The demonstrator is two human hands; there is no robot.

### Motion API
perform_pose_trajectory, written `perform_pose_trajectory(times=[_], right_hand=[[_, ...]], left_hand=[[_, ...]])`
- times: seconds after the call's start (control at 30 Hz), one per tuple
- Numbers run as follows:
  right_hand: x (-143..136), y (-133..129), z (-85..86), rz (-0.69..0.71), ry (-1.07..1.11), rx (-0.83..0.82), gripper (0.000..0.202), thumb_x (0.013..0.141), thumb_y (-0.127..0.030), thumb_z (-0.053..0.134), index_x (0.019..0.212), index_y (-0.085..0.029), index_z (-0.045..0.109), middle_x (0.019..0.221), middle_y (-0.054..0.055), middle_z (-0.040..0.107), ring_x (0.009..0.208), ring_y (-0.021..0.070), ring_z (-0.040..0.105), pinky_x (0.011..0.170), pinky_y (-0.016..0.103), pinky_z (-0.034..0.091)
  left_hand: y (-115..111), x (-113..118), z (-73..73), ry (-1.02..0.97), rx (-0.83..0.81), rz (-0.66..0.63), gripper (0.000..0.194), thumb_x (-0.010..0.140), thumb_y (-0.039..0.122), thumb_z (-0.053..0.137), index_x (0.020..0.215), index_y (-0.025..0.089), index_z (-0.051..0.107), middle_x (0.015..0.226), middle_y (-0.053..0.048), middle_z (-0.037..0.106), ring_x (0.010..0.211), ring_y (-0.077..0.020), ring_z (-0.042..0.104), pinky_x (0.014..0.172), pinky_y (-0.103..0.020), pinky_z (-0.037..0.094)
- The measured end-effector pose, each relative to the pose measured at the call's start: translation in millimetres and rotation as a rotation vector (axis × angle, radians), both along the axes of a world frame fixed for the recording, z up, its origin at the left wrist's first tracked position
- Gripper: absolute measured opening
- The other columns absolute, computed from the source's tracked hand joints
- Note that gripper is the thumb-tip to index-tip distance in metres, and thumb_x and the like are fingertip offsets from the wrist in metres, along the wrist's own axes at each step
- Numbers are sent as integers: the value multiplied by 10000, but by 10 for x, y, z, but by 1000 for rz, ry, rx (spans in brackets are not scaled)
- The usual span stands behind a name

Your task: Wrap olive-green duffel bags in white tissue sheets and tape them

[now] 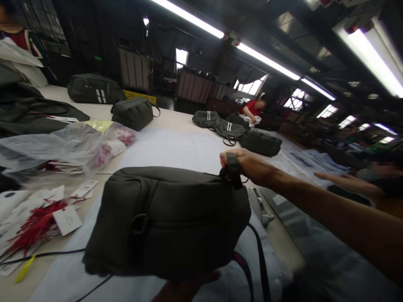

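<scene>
Big dim workshop, long strip lights (267, 61) running overhead, and a long pale surface (176, 117) with a whitish sheet (154, 147) spread over it. Main item is a dark grey-green bag (189, 209) right in front of the wearer, above the sheet, with its nearer side and a ring (139, 223) facing the camera.

Right arm (302, 197) comes in from the lower right edge and reaches forward and up to the left, pretty much stretched out. The right grip (244, 162) is curled tight around a short strap loop (233, 165) at the bag's right end, so yeah, clamped on that. Left grip (189, 288) is down at the bag's lower edge, coming up from the bottom, mostly in shadow and tucked underneath, so I can't tell how its fingers are set.

Off to the left you've got white tags (67, 220) with red strings (37, 226), plus a clear plastic bag (63, 142) just behind them. More dark bags (261, 142) sit further back, near a co-worker in a red top (252, 107) leaning over some white cloth (253, 120).
</scene>
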State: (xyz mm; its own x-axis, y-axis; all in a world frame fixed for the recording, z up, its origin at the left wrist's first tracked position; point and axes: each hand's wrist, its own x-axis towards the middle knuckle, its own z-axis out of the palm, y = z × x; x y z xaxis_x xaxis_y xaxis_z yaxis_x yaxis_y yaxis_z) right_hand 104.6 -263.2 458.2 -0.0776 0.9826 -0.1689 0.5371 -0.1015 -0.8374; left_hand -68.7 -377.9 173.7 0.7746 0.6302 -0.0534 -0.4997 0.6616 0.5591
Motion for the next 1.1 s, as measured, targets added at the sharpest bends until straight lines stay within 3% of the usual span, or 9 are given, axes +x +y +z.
perform_pose_trajectory(times=[0.17,0.3,0.4,0.47,0.6,0.73,0.83,0.9,1.1], right_hand=[[-6,438,-56,131,61,-81,250,757,-348,656,612,-161,578,567,8,586,532,148,581,544,289,514],[5,704,-514,278,127,-90,220,783,-373,664,791,-154,656,708,18,677,688,169,639,652,283,523],[3,680,-856,371,14,-65,340,780,-288,677,1106,-197,660,910,12,735,887,189,654,830,308,510],[58,569,-941,386,-7,-8,440,800,-253,658,1235,-218,607,1032,18,732,993,194,645,918,322,484],[513,261,-865,241,109,58,355,842,-336,647,1169,-198,649,1014,42,737,1001,193,667,986,357,474],[1284,-118,-1020,-182,174,45,360,816,-409,675,1083,-169,674,976,85,744,917,208,705,951,392,533],[1699,-488,-1452,-512,162,-13,365,744,-455,710,976,-175,697,947,126,751,891,262,721,922,434,562],[1834,-765,-1834,-611,168,-61,387,665,-477,750,927,-195,713,951,140,753,926,307,719,916,442,572],[2069,-1625,-2941,-712,245,-230,395,523,-613,675,772,-309,717,916,142,760,946,412,694,819,477,604]], left_hand=[[67,80,65,-15,-194,36,689,730,807,526,1207,326,647,1374,-103,566,1383,-387,358,1020,-616,394],[153,90,75,2,-149,107,988,570,963,416,1194,240,666,1406,-153,531,1442,-388,237,1053,-601,372],[273,-43,18,228,-55,198,823,629,864,560,1150,238,678,1382,-155,556,1385,-391,358,1041,-571,403],[392,-221,-12,419,55,259,682,691,768,620,1106,230,687,1282,-147,630,1297,-369,481,1027,-515,439],[631,-709,3,798,243,380,627,629,740,688,965,211,705,955,-94,740,1022,-339,657,935,-430,500],[721,-1147,67,1105,415,605,504,648,713,648,794,231,665,687,-7,666,740,-263,635,740,-359,509],[699,-1390,126,1305,349,929,435,681,662,599,784,240,627,654,5,637,716,-250,611,740,-363,495],[688,-1565,175,1344,265,1133,395,719,609,566,846,239,621,719,-2,663,795,-258,630,823,-386,488],[587,-2520,347,1519,209,1345,312,800,501,519,924,229,606,856,-15,679,987,-273,625,1001,-441,442]])
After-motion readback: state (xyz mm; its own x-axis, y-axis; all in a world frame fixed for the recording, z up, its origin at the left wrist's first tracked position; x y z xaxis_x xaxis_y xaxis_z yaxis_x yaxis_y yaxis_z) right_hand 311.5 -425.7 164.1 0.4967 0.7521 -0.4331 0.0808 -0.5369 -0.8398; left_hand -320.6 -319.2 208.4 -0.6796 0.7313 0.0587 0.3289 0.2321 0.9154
